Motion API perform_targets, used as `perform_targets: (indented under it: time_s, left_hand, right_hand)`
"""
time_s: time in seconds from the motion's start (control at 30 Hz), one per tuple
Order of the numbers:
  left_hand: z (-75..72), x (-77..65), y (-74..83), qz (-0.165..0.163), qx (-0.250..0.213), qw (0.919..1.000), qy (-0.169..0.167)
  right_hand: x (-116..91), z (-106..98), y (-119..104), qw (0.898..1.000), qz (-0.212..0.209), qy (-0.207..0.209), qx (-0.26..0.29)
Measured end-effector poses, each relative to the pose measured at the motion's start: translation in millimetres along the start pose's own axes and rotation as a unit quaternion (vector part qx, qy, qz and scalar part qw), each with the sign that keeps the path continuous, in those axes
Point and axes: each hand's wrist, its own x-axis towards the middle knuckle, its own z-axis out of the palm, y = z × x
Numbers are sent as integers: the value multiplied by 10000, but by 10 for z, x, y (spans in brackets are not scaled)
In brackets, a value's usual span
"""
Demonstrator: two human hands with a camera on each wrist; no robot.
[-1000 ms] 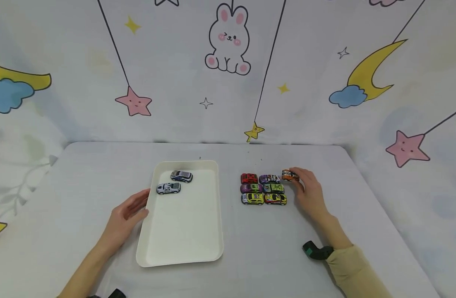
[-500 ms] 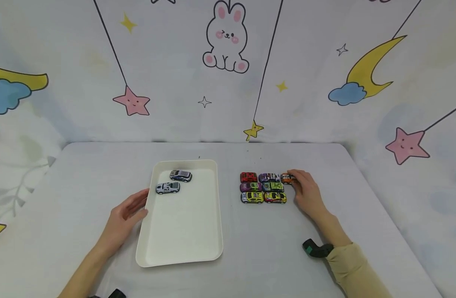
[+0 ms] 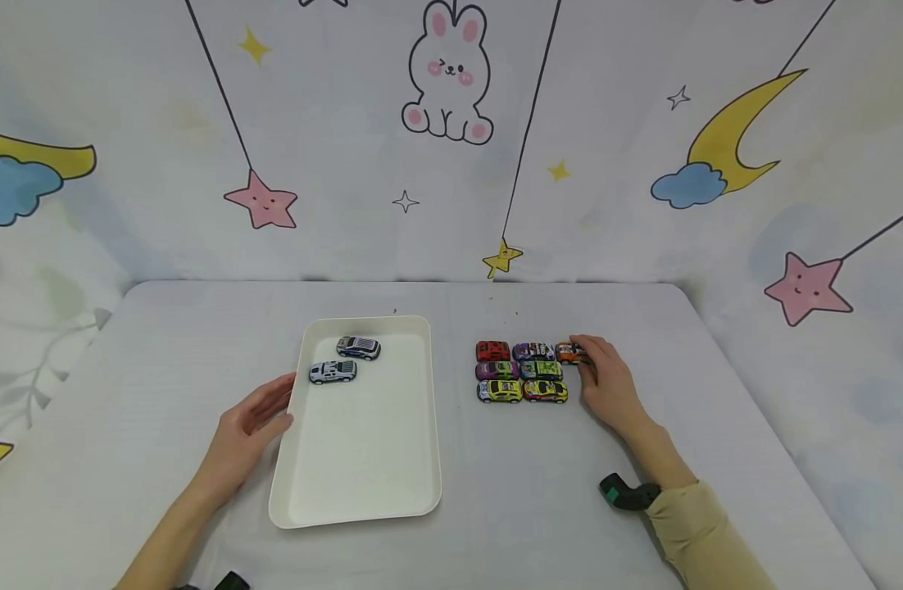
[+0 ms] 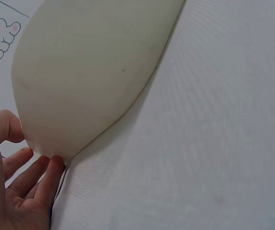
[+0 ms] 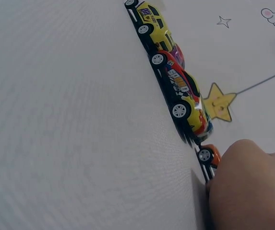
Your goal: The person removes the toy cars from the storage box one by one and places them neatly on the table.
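My right hand [image 3: 611,388] pinches an orange toy car [image 3: 568,353] at the right end of the back row. Fingers cover much of that car, and only its front wheel end shows in the right wrist view. To its left stand several toy cars in close rows, including a red car [image 3: 492,351], a purple-and-white car [image 3: 533,351], a green car [image 3: 542,370] and a yellow-and-red car [image 5: 180,91]. My left hand [image 3: 247,430] rests its fingertips against the left side of a white tray [image 3: 363,459]. Inside that tray lie two silver-white cars [image 3: 359,348], near the back left.
White cloth covers the table [image 3: 510,492], which meets a printed backdrop [image 3: 348,147] at its far edge. Bare cloth separates the tray from the rows of cars. A black strap device [image 3: 628,495] sits on the right wrist.
My right hand has brought the orange car slightly left and down, up beside the purple-and-white car, and then stays there. The left hand and tray hold their place.
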Motion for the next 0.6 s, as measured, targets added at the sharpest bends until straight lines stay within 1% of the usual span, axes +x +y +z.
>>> perform_targets:
  time_s: [0.4,0.6]
  left_hand:
    - [-13,7,-8,-73,17,10000,-3]
    - [4,-2,16,-21,-34,10000,32]
  right_hand:
    - [7,2,1,9999,154,-30,52]
    - [-2,-14,-34,9997,218,-9,88]
